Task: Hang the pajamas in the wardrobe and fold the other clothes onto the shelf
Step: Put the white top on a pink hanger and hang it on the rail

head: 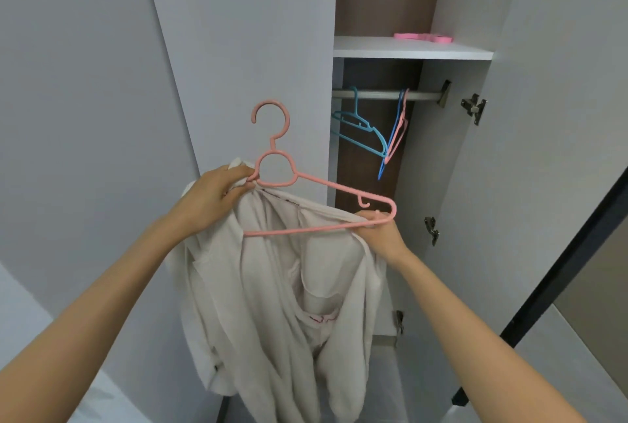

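Holding the pajamas (272, 286) up in front of the open wardrobe, the person has the pale cream garment partly draped over a pink hanger (326, 183). The left hand (210, 195) grips a bunch of collar cloth together with the hanger's neck loop, its fingers (238, 173) curled round both. The right hand (380, 232) pinches the far end of the hanger's lower bar, with a fold of the shoulder caught under its fingers (368, 217).

The cloth looks soft, limp and light: it sags in deep folds and gives no support of its own, so it will likely slide off the smooth plastic unless both shoulders sit squarely over the hanger arms. The hanger looks thin, rigid and light, and its hook is free above the hands. The neck just under the hook seems the best place to hold it for lifting to the rail (377, 94), where a teal hanger (356, 127) and two more seen edge-on (397, 130) already hang. A flat pink object (421, 37) lies on the shelf (407, 49) above.

No brand or writing can be read; dark stitching at the collar and a pinkish mark lower on the front are too small to make out
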Demonstrator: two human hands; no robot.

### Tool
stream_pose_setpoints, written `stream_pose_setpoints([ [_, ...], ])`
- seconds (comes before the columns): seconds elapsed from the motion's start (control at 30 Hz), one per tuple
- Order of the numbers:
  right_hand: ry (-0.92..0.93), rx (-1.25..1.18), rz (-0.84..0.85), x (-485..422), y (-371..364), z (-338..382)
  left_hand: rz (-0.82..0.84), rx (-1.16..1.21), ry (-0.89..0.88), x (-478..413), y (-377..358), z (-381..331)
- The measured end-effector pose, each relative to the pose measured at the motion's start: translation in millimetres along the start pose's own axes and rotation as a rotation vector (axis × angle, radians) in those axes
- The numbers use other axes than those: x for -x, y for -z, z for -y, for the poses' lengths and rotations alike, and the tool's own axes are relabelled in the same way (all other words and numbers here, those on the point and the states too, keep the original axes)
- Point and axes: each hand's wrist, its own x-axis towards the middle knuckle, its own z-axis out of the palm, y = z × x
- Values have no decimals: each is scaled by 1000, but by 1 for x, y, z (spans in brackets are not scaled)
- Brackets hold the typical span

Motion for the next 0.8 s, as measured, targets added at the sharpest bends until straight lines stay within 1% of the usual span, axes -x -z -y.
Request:
stream_pose_setpoints([
  [0.07, 23, -47, -8, 0, 11, 4, 18, -14, -19, 6, -3, 6],
  [0.13, -55, -103, -92, -2, 22, 8, 7, -41, -38, 12, -1, 15],
  [0.2, -154, -148, -200, -6, 33, 9, 19, -82, -10, 19, 1, 27],
  [0.27, -180, -130, -229, -9, 42, 12, 64, -168, -14, 24, 2, 34],
  [0.37, -125, -40, -214, -14, 43, 24, 122, -266, -68, 29, -7, 27],
  [0.43, -58, 38, -208, -17, 40, 36, 139, -313, -7, 29, -18, 19],
  [0.5, -10, 95, -205, -20, 34, 50, 95, -392, 68, 28, -33, 15],
  [0.6, 25, 74, -233, -21, 23, 78, 96, -528, 104, 25, -53, 1],
  [0.7, -14, -99, -205, -20, 6, 100, 58, -478, 145, 15, -65, -15],
  [0.8, -204, -357, -96, -8, -6, 103, -98, -232, 137, 6, -66, -23],
])
